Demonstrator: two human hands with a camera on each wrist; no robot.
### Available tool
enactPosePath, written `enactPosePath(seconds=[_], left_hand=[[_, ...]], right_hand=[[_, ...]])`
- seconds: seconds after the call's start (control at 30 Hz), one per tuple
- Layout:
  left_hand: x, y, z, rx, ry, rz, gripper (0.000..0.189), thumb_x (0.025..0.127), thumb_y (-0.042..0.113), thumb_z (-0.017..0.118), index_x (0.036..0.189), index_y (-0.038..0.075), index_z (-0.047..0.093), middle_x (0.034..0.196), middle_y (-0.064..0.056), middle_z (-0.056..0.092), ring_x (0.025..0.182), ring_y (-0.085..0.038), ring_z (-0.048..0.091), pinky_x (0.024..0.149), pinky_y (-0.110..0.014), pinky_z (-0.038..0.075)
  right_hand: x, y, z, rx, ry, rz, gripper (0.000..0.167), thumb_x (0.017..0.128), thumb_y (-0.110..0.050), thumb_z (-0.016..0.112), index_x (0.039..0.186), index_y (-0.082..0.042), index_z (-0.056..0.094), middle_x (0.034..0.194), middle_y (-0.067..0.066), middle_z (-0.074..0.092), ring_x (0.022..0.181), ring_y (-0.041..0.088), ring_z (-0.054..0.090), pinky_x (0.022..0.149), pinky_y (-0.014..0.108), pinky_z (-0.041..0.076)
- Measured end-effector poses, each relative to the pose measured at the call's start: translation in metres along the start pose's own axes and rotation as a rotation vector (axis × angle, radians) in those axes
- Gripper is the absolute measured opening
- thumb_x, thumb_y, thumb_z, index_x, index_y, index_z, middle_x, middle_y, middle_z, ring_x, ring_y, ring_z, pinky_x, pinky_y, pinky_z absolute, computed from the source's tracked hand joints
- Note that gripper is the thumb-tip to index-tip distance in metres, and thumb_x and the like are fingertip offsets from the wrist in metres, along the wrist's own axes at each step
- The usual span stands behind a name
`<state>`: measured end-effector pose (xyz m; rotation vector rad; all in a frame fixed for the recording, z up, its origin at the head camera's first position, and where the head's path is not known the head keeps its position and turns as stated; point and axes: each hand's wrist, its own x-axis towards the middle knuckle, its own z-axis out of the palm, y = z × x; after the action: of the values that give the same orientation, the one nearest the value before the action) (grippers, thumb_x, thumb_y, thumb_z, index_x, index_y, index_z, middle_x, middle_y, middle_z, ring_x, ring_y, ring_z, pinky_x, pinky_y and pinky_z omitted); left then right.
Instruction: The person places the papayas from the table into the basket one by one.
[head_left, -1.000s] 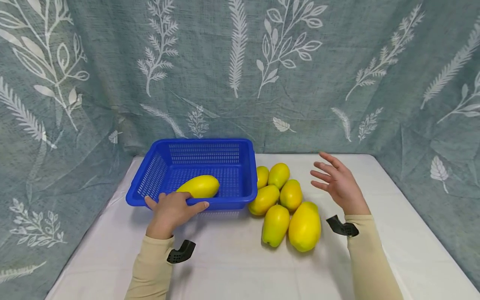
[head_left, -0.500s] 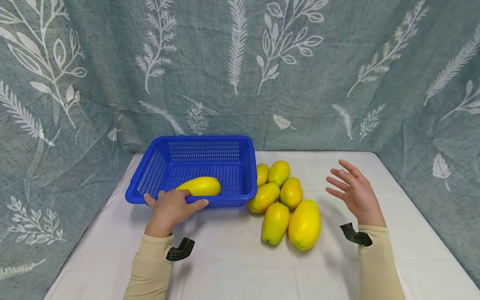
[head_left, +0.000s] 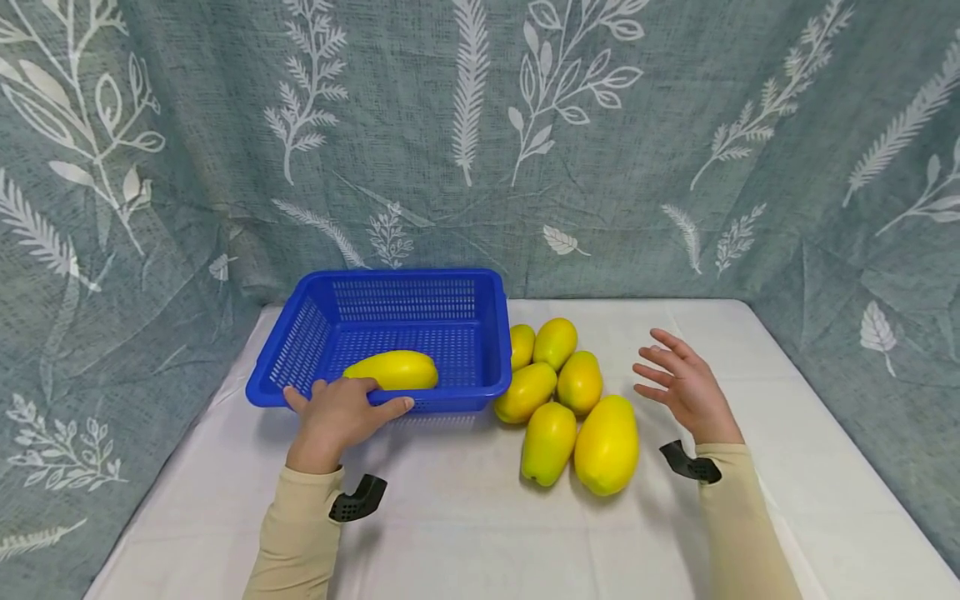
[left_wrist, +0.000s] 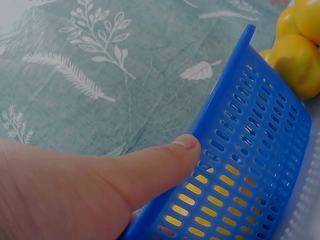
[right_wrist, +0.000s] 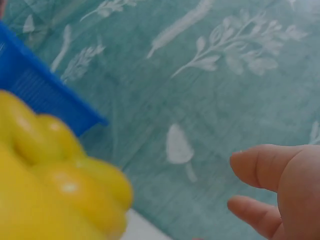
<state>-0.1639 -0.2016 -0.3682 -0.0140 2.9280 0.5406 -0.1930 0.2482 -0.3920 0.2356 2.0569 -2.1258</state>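
Note:
My left hand (head_left: 337, 421) grips the near rim of a blue plastic basket (head_left: 495, 333), its fingers over the rim and its thumb along the outside. Inside the basket, just beyond those fingers, lies a yellow mango (head_left: 401, 369); its left end is partly hidden by the hand. Through the slots of the basket wall (left_wrist: 250, 135), yellow shows in the left wrist view. My right hand (head_left: 693, 396) hovers in the air with spread fingers, holding nothing. To its left, several yellow-green mangoes (head_left: 550, 442) lie clustered against the basket's right side; the nearest to it is a large yellow one (head_left: 607, 446).
A white cloth (head_left: 465, 533) covers the table beneath the basket and fruit. Behind and at both sides hangs a grey-green curtain (head_left: 420, 167) with white leaf prints. Each wrist carries a black camera mount (head_left: 358, 498).
My right hand went right, away from the mangoes, then came partway back left. My left hand keeps its grip on the basket. The head view has shifted slightly.

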Motion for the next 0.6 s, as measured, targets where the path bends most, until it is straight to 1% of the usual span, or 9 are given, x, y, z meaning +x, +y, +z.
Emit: enactPosePath(seconds=[0.07,0.13,0.2,0.23,0.27,0.33,0.43,0.5,0.6], left_hand=[[-0.001,0.000,-0.001,0.002,0.000,-0.003,0.080,0.090,0.065,0.062,0.137,0.000,0.062,0.140,-0.029,0.059,0.130,-0.068,0.039,0.103,-0.090,0.001],[-0.001,-0.001,-0.002,0.004,-0.003,-0.006,0.080,0.090,0.066,0.062,0.137,0.001,0.062,0.141,-0.028,0.059,0.131,-0.069,0.038,0.104,-0.090,0.001],[-0.001,-0.001,-0.002,0.005,-0.008,-0.010,0.081,0.090,0.066,0.062,0.138,0.001,0.061,0.143,-0.028,0.057,0.133,-0.069,0.036,0.105,-0.089,0.001],[-0.001,-0.001,-0.002,0.006,-0.012,-0.012,0.081,0.090,0.066,0.062,0.138,0.001,0.061,0.143,-0.028,0.057,0.134,-0.069,0.036,0.105,-0.089,0.001],[-0.001,-0.001,-0.001,0.007,-0.015,-0.014,0.081,0.090,0.066,0.062,0.139,0.001,0.060,0.144,-0.028,0.056,0.134,-0.069,0.035,0.105,-0.089,0.001],[0.000,-0.001,0.000,0.008,-0.013,-0.015,0.081,0.090,0.066,0.061,0.139,0.001,0.061,0.144,-0.028,0.057,0.134,-0.068,0.036,0.106,-0.089,0.001],[0.000,-0.001,0.000,0.007,-0.004,-0.014,0.081,0.090,0.066,0.062,0.139,0.001,0.061,0.143,-0.028,0.057,0.133,-0.068,0.037,0.106,-0.089,0.001],[0.000,-0.001,0.000,0.007,0.001,-0.012,0.080,0.090,0.066,0.062,0.138,0.002,0.061,0.142,-0.028,0.058,0.133,-0.067,0.038,0.105,-0.089,0.001],[0.001,-0.001,0.000,0.006,-0.001,-0.011,0.079,0.090,0.065,0.062,0.138,0.002,0.062,0.142,-0.028,0.059,0.133,-0.067,0.038,0.105,-0.089,0.001]], right_hand=[[0.008,0.006,0.004,-0.021,-0.017,0.024,0.071,0.107,-0.037,0.050,0.165,-0.019,0.013,0.168,0.022,0.019,0.142,0.037,0.044,0.105,0.038,0.053],[0.016,0.013,0.010,-0.058,-0.041,0.055,0.069,0.108,-0.036,0.047,0.165,-0.018,0.012,0.168,0.023,0.018,0.147,0.042,0.038,0.114,0.045,0.045],[0.022,0.018,0.017,-0.104,-0.062,0.081,0.067,0.109,-0.034,0.045,0.165,-0.017,0.013,0.169,0.022,0.016,0.149,0.045,0.035,0.119,0.052,0.039],[0.025,0.022,0.019,-0.129,-0.074,0.089,0.066,0.109,-0.033,0.045,0.165,-0.017,0.013,0.170,0.022,0.015,0.149,0.045,0.036,0.119,0.054,0.037],[0.027,0.025,0.022,-0.157,-0.086,0.091,0.066,0.109,-0.033,0.045,0.165,-0.016,0.015,0.169,0.022,0.016,0.147,0.044,0.038,0.119,0.053,0.038],[0.030,0.028,0.028,-0.210,-0.109,0.080,0.065,0.108,-0.032,0.047,0.164,-0.015,0.019,0.168,0.023,0.021,0.139,0.042,0.048,0.114,0.045,0.044],[0.034,0.030,0.033,-0.269,-0.148,0.049,0.065,0.107,-0.030,0.050,0.163,-0.013,0.023,0.162,0.027,0.032,0.121,0.028,0.061,0.101,0.029,0.050],[0.037,0.031,0.035,-0.302,-0.169,0.046,0.064,0.107,-0.029,0.051,0.163,-0.012,0.025,0.158,0.028,0.038,0.113,0.018,0.061,0.092,0.022,0.051],[0.039,0.030,0.037,-0.353,-0.185,0.054,0.063,0.105,-0.028,0.054,0.161,-0.012,0.030,0.158,0.027,0.039,0.111,0.016,0.058,0.089,0.019,0.049]])
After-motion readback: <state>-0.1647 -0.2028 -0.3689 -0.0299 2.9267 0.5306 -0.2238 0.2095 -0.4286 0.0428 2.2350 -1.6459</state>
